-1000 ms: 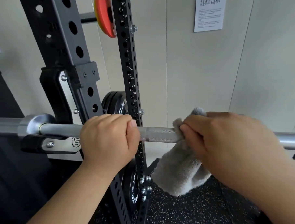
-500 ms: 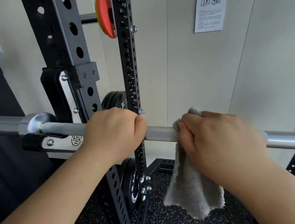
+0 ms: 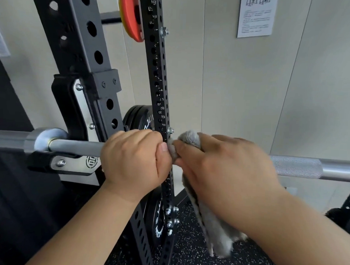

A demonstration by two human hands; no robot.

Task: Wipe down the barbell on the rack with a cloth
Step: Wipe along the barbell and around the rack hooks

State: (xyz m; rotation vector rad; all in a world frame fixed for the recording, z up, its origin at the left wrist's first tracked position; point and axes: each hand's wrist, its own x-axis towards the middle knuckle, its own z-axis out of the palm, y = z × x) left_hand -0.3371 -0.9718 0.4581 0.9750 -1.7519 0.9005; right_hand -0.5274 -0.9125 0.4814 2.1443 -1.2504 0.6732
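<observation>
A silver barbell (image 3: 297, 167) lies level across the black rack, resting in a hook (image 3: 68, 163) at the left. My left hand (image 3: 134, 160) is wrapped around the bar just right of the hook. My right hand (image 3: 224, 170) presses a grey cloth (image 3: 216, 230) around the bar, right against the left hand. The cloth's loose end hangs below the bar. The stretch of bar under both hands is hidden.
Two black perforated rack uprights (image 3: 158, 81) stand behind the bar. Black weight plates (image 3: 138, 118) hang behind them, and an orange plate (image 3: 129, 14) sits high on a peg. A paper notice (image 3: 255, 15) is on the beige wall. Speckled black rubber floor (image 3: 244, 261) lies below.
My right hand has slid the cloth leftward along the bar until it meets my left hand, baring knurled bar on the right. The left hand stayed in place.
</observation>
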